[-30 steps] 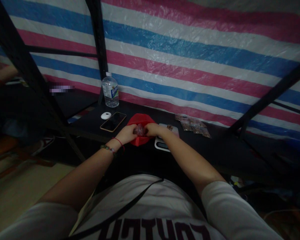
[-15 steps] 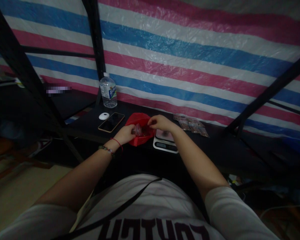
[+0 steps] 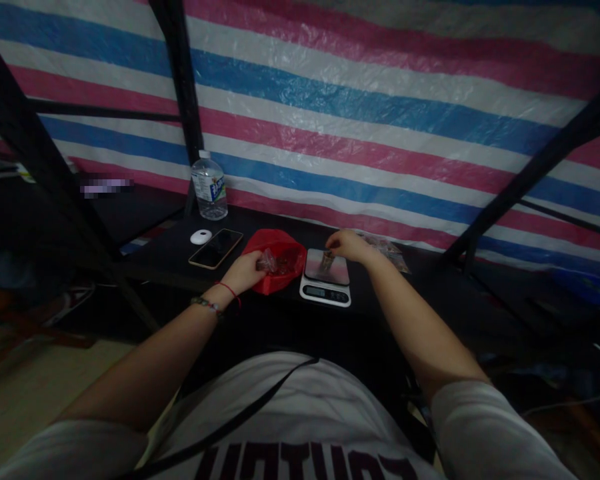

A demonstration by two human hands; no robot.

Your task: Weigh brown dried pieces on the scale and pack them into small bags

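One head-worn camera looks forward and down along both arms at a dark table (image 3: 180,247) mid-frame, fairly far off, a striped tarp (image 3: 380,120) filling the upper frame.

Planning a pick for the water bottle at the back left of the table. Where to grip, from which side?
Grip the water bottle around its mid-body, near the label, coming from the front right. It stands upright, close to the tarp behind and a black post on its left; phone lies in front.

The red bag (image 3: 275,261)'s contents are too dim to identify.
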